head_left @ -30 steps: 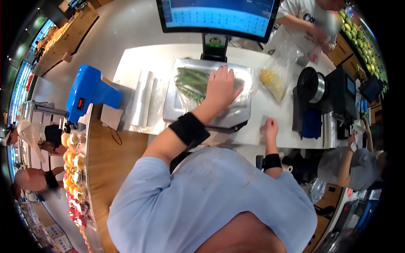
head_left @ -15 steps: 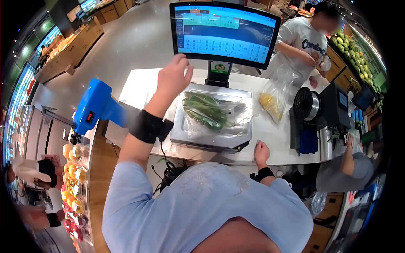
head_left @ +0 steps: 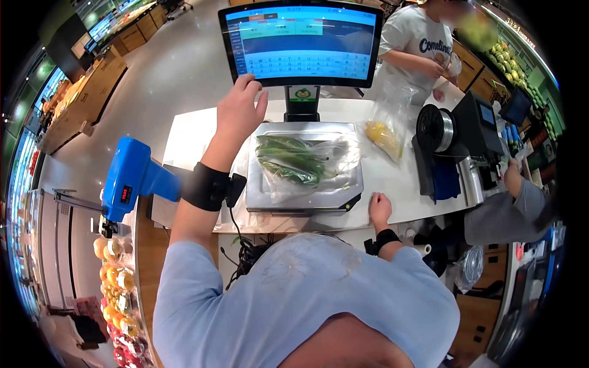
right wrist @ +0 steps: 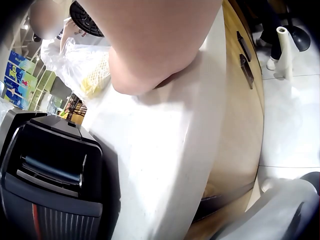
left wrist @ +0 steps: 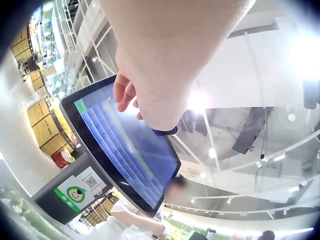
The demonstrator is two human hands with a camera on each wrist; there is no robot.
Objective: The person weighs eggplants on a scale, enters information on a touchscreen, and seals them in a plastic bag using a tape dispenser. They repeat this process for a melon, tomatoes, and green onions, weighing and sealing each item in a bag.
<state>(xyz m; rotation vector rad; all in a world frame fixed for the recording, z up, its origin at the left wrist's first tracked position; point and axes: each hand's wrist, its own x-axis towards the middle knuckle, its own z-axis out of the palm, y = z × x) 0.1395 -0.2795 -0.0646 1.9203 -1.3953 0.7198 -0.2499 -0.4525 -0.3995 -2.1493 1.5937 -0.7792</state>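
My left hand (head_left: 240, 111) is raised at the lower left corner of the touchscreen (head_left: 300, 46), its fingers loosely bent and holding nothing. The left wrist view has its fingers (left wrist: 121, 90) overlapping the lit screen (left wrist: 115, 145). Below the screen, a clear bag of long green leafy vegetables (head_left: 291, 161) lies on the metal scale (head_left: 307, 199). My right hand (head_left: 380, 208) rests at the counter's front edge, right of the scale, with loosely curled fingers and nothing in them. In the right wrist view its fingers are hidden behind the heel of the hand (right wrist: 135, 80).
A clear bag with something yellow (head_left: 385, 136) stands on the white counter (head_left: 392, 184). To its right are a wire spool (head_left: 443, 130) and a black label printer (head_left: 475, 132). A blue device (head_left: 126, 178) stands at left. Across the counter, a person in a white shirt (head_left: 408, 37) stands.
My left hand has left the bagged vegetables and moved up and left to the screen's corner. The vegetables stay on the scale. My right hand stays at the counter edge.
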